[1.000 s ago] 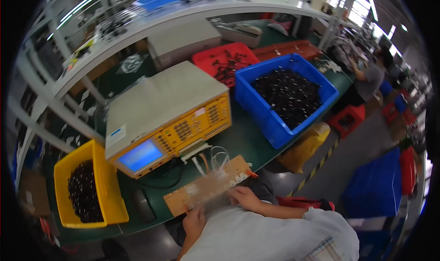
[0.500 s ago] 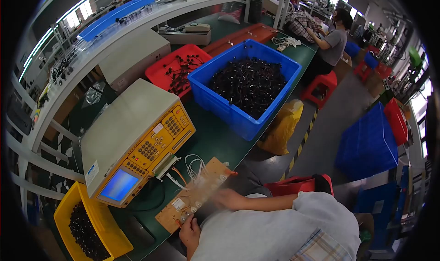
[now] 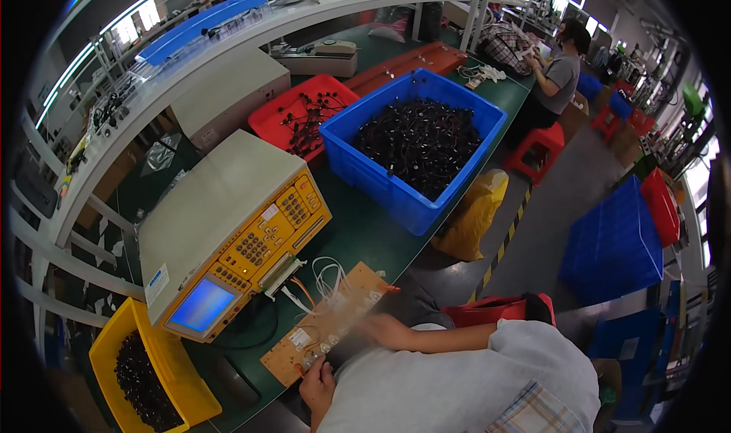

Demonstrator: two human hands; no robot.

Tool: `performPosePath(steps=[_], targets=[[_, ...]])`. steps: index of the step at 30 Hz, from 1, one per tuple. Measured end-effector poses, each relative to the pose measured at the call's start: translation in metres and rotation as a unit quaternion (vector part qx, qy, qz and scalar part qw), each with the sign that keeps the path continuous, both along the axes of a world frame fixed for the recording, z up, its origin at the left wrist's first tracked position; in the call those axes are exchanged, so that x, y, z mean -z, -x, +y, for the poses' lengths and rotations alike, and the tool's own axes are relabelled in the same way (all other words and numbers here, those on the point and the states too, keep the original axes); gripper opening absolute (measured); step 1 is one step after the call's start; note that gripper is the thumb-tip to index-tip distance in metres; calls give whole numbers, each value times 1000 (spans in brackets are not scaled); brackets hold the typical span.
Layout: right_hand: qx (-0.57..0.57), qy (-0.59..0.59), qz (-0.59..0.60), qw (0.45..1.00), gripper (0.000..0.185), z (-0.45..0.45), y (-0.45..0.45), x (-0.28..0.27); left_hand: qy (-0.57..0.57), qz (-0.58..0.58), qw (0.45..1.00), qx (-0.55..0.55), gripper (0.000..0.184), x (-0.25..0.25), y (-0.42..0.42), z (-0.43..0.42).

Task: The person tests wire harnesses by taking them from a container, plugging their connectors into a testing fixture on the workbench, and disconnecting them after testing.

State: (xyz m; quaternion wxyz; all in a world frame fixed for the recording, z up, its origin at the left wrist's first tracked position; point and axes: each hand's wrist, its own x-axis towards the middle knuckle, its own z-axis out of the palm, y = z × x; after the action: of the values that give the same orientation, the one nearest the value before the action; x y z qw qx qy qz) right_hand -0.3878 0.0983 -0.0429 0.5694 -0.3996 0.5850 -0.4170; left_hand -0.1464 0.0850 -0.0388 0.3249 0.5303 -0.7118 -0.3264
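A wooden board point(image 3: 308, 338) with white wires and a row of small clear fittings lies at the table's front edge. At its near left end is my left hand point(image 3: 317, 383), thumb and fingers pinched together by the fittings; whatever they hold is too small to name. My right hand point(image 3: 383, 331) is over the board's near right side, its fingers smeared by motion. Behind the board stands a yellow-fronted tester point(image 3: 251, 246) with a lit blue screen, its connector wired to the board.
A blue bin point(image 3: 415, 216) of black cabled parts stands behind, beside a red tray point(image 3: 266, 121) of similar parts. A yellow bin point(image 3: 179, 383) is at the left. A dark object point(image 3: 236, 380) lies near the front edge. A person point(image 3: 562, 75) sits farther along the bench.
The view has turned to the right since the first frame, so the bench things appear shifted left. My left hand stays at the board's left end; my right hand has become blurred.
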Motion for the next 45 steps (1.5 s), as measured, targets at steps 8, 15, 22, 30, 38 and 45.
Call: performPosePath(steps=[8, 15, 22, 30, 38, 45], targets=[[-5, -26, -51, 998, 44, 1, 0, 0, 1, 17, 999, -27, 18, 11, -4, 2], [-44, -73, -76, 993, 47, -2, 2, 8, 45, 16, 998, -28, 17, 1, -2, 1], [-158, -93, -49, 982, 51, -6, -3, 26, 27, 31, 999, -24, 18, 4, -3, 4], [-296, -74, -57, 951, 49, -18, -11, 3, -1, 39, 999, -22, 18, -6, -3, 4], [-301, -95, -86, 945, 50, -18, -17, 4, 84, -15, 996, -34, 17, -83, -32, -6], [-313, -100, -84, 941, 54, -23, -17, -6, 262, -129, 931, -221, 21, -206, -160, -110]])
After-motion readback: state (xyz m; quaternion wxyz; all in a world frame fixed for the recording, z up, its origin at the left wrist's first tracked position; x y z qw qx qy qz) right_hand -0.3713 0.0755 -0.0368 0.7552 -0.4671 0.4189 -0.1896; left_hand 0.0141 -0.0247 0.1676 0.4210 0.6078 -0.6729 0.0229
